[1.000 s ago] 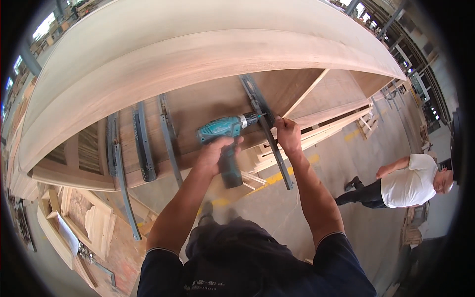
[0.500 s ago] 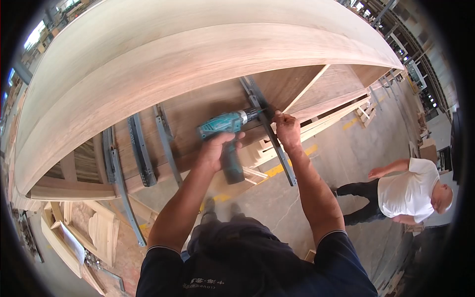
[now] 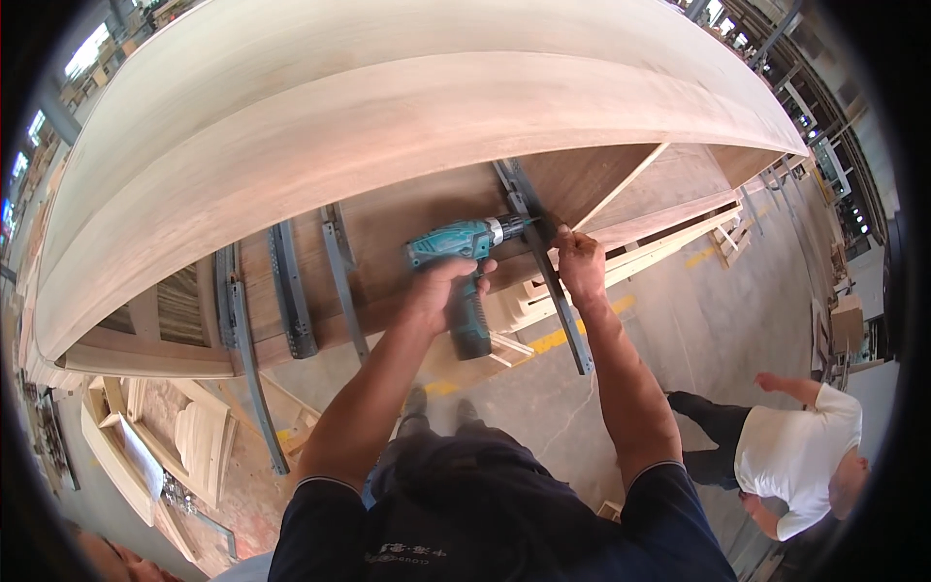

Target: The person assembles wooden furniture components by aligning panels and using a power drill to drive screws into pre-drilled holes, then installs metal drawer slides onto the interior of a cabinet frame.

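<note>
Under wide wooden panel point(image 3: 388, 126), teal drill point(image 3: 464, 264) gripped in left hand point(image 3: 441, 289), right hand point(image 3: 579, 264) pinching metal rail point(image 3: 543, 260) at its tip.

Drill point(image 3: 464, 254) in left hand point(image 3: 438, 291), nose against metal bar point(image 3: 539, 254) under wood panel point(image 3: 388, 107). Right hand point(image 3: 579, 262) on bar, right of drill. Other bars point(image 3: 291, 291) left. Another person point(image 3: 786, 456) far right on floor point(image 3: 621, 388).

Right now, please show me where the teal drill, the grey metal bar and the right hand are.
teal drill point(image 3: 456, 242), head view, on its body.
grey metal bar point(image 3: 558, 296), head view, on its middle below the hand.
right hand point(image 3: 579, 262), head view, on its back.
</note>
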Tool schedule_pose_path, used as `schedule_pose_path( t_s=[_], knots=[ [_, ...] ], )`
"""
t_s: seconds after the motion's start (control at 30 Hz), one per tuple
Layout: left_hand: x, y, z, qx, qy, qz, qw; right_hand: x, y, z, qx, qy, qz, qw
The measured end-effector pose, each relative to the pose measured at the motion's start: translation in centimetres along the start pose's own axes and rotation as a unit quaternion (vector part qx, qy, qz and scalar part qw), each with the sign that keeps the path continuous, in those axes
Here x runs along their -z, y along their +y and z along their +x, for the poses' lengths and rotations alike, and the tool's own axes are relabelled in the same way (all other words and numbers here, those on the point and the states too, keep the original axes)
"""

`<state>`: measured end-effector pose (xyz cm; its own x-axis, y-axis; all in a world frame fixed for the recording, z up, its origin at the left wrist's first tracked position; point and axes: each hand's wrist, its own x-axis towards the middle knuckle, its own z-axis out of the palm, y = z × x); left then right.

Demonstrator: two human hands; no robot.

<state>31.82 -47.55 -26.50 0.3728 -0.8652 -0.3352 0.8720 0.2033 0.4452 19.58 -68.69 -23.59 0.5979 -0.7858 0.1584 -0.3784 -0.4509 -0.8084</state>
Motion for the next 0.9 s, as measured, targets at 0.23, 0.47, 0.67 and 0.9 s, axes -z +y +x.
schedule_pose_path(
  t_s=[0.23,0.47,0.67,0.9],
  knots=[
    [0.1,-0.1,-0.1,0.004,-0.005,-0.002,1.000,-0.1,0.3,-0.1,0.012,0.004,-0.005,1.000],
    [-0.7,0.6,0.3,0.020,0.008,0.002,1.000,0.2,0.9,0.0,-0.011,0.002,0.043,0.999],
    [2.1,1.9,0.8,0.073,-0.001,-0.002,0.997,-1.6,-3.9,0.1,0.320,-0.040,-0.266,0.908],
    [1.3,-0.6,2.8,0.002,-0.059,-0.022,0.998,-2.2,-0.8,6.2,0.309,-0.146,-0.645,0.683]
  ],
)
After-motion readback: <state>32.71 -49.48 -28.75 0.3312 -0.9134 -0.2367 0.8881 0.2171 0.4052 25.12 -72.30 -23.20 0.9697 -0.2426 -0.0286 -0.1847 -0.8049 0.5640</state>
